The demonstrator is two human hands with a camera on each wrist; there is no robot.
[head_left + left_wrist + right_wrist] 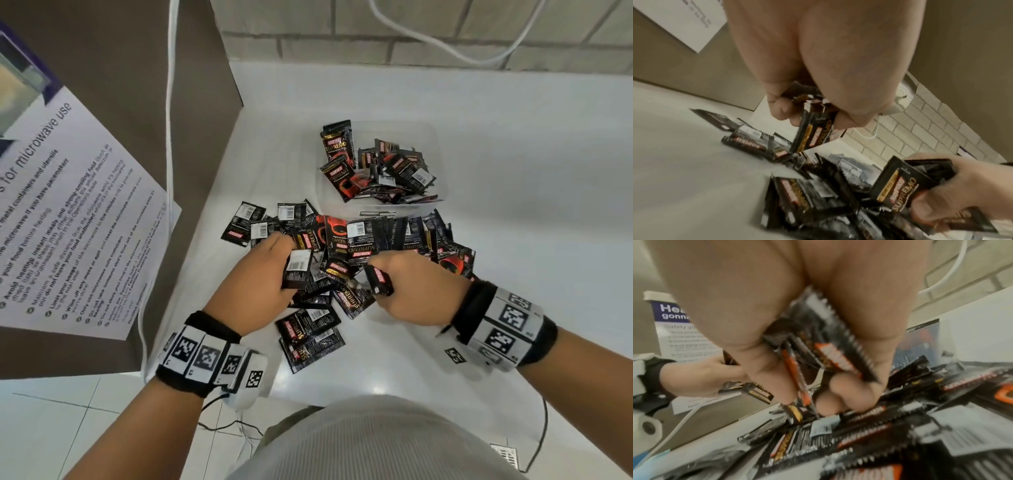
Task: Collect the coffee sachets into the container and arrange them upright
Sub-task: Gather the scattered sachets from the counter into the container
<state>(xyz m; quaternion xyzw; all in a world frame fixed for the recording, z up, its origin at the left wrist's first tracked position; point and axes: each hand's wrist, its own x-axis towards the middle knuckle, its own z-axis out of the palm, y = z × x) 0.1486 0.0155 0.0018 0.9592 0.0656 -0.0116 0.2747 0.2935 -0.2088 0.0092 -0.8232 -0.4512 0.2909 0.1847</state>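
The step in hand is the gathering: both hands are down in the loose pile of coffee sachets on the white worktop, each collecting a small bundle. The left hand has its fingers curled round a few sachets, the outermost showing its barcode side in the head view; the left wrist view shows thumb and fingers pinching the bundle by its upper edge just above the pile. The right hand grips its own stack of sachets edge-on, with fingertips pressed down among the sachets below, seemingly reaching for another.

The clear plastic container stands on the worktop just beyond the pile. It already holds many sachets, but most lie jumbled and tilted; only a couple at its left side lean near upright. Far more than half the task looks undone, since most of the sachets are outside the container and those inside need sorting.

The next move probably calls for squaring each bundle so the edges line up, carrying it over the near rim, and setting it down on end against the sachets already there, so that it does not topple flat.
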